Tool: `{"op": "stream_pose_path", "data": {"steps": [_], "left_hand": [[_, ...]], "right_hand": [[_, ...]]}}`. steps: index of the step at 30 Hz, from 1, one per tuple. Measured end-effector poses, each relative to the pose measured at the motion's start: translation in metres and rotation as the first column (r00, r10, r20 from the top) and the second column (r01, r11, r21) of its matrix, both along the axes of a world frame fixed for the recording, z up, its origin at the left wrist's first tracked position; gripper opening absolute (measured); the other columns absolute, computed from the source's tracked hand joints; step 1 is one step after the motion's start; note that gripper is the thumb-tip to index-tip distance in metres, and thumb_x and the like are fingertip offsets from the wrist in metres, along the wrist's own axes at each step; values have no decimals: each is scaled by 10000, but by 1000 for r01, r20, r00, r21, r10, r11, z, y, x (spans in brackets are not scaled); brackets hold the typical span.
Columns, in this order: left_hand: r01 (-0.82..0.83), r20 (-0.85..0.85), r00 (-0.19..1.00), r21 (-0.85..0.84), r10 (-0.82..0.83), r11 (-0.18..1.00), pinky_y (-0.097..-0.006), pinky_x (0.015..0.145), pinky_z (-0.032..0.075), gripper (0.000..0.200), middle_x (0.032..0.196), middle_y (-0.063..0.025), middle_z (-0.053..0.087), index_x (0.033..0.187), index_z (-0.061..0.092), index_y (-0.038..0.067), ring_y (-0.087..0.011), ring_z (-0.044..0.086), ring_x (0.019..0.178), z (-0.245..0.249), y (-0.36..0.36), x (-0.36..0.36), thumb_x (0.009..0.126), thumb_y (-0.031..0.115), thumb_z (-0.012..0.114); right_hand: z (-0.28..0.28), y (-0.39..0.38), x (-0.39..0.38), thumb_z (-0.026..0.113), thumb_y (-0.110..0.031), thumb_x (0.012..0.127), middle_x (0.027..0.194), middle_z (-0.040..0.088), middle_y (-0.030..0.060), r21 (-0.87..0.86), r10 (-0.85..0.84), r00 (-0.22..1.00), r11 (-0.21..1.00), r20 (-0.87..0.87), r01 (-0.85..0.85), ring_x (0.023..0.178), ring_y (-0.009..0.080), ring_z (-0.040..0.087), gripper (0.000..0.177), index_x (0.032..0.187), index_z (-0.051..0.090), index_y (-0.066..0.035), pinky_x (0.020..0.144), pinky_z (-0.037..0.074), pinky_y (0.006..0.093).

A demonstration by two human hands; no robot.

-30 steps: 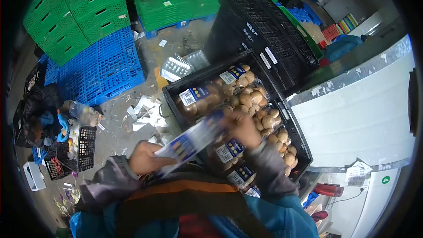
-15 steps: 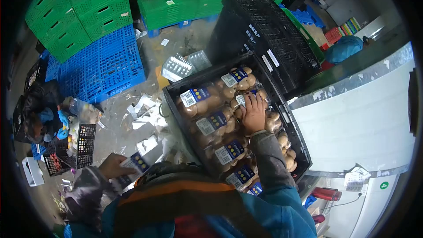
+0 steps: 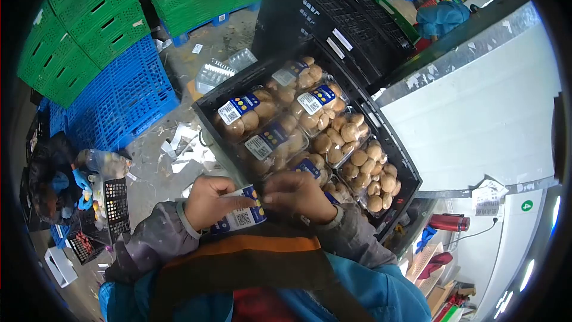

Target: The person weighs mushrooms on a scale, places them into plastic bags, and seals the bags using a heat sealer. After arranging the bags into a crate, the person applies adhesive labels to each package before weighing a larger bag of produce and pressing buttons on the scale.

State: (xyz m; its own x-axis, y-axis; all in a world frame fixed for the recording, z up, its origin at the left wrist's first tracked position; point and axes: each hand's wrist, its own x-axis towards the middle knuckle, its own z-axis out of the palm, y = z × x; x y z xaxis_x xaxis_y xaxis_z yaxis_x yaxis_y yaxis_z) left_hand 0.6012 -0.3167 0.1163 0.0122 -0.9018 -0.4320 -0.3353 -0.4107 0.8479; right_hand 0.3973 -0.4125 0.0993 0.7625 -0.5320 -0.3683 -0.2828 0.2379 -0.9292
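My left hand [image 3: 208, 203] holds a strip of blue-and-white printed labels [image 3: 243, 219] in front of my body, thumb on top. My right hand [image 3: 298, 194] is closed in a pinch at the strip's right edge; its exact grip on the label is partly hidden. Just beyond my hands stands a black crate [image 3: 390, 143] of clear plastic packs of brown mushrooms. Several packs carry a label, such as the mushroom pack [image 3: 319, 107] near the middle. Toward the right side, a mushroom pack [image 3: 369, 173] shows no label on top.
Stacked black crates [image 3: 333, 18] stand behind the mushrooms. Green crates [image 3: 89, 24] rise at the back left by a blue pallet [image 3: 119, 107]. Clear empty trays [image 3: 223, 70] and paper scraps [image 3: 190, 149] lie left of the crate. Another person [image 3: 56, 185] is at far left.
My right hand has left the mushroom pack and come back to the label strip, which my left hand has raised toward the middle. The pack it was on now shows a label. The view has shifted.
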Motion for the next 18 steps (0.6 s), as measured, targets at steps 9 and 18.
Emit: {"op": "stream_pose_path", "data": {"steps": [9,18], "left_hand": [[106,113,988,31,-109,994,-244,620,494,175,776,-111,681,884,687,3,-102,636,695,-6,-7,-8,761,117,734],[66,-181,971,-418,-154,906,-272,730,507,205,860,-104,689,998,665,8,-153,657,791,-24,0,-10,794,33,658]], "right_hand": [[-3,-2,-13,671,-72,817,847,660,41,254,-16,997,967,74,-4,772,89,598,241,1027,627,39,666,486,221],[2,1,-11,684,-71,801,763,652,52,197,30,999,980,-29,-24,605,70,574,173,945,663,23,543,462,197]]}}
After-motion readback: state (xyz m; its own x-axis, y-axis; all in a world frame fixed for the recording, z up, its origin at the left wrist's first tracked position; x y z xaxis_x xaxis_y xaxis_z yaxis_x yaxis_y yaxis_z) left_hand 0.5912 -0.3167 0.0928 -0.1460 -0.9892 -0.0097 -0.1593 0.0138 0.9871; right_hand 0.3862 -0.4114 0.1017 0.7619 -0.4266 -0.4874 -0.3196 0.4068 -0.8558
